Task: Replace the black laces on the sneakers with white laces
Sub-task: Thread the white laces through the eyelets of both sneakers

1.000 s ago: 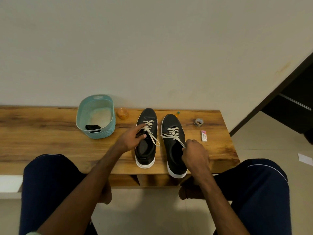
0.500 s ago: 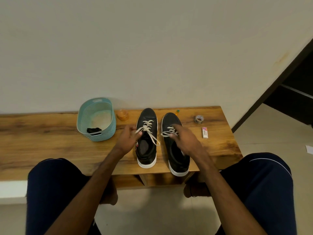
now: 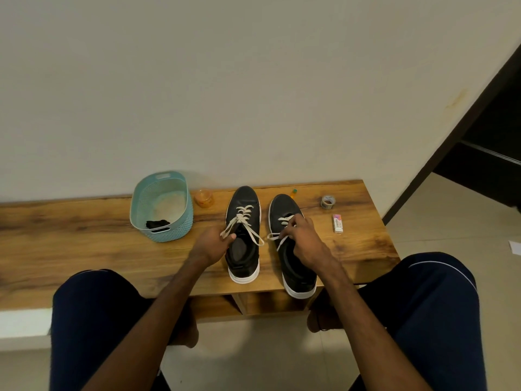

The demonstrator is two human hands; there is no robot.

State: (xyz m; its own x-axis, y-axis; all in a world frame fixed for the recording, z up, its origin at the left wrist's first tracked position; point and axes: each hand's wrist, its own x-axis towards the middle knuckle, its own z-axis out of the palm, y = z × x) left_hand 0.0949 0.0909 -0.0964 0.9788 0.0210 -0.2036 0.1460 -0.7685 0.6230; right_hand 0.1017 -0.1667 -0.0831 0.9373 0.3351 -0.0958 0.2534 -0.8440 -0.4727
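White laces (image 3: pixel 243 218) on both sneakers (image 3: pixel 244 198): left hand (image 3: pixel 210 246) fingers pinch one end, right hand (image 3: pixel 307 241) pinches another.

head cam | worn high | faces forward-down | bench (image 3: pixel 84 238) near, wall behind

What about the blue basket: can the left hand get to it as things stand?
Probably yes. The blue basket stands just left of the left hand, with only bare bench between them. The hand pinches the white lace of the left sneaker, though, so it would have to let go first.
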